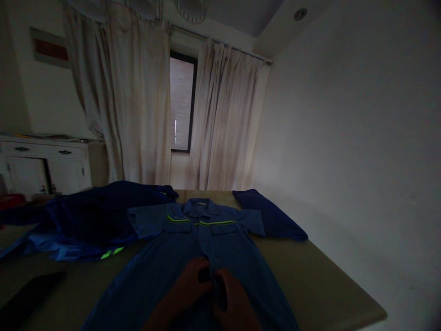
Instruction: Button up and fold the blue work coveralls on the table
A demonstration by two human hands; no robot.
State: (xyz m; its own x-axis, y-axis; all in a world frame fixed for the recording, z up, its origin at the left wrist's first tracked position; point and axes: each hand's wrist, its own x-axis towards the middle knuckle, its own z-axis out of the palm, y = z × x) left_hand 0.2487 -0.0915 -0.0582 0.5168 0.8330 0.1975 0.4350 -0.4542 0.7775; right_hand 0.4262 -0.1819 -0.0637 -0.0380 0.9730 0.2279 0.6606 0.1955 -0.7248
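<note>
A blue short-sleeved work shirt (237, 248) lies face up on the table, its collar at the far end and its sleeves spread. Yellow-green stripes run across its chest above two flap pockets. Both my hands are low on its front opening. My left hand (191, 282) has thumb and fingers curled together on the placket edge. Close beside it, my right hand (232, 299) pinches the same front edge from the other side. The picture is dark, so any button between the fingers cannot be made out.
Dark blue clothes (93, 216) are heaped on the left. A folded dark blue garment (268, 214) lies at the right by the wall. A black flat object (31, 294) rests at the near left of the table (324, 285). Behind stand a white cabinet (65, 165) and curtains (138, 101).
</note>
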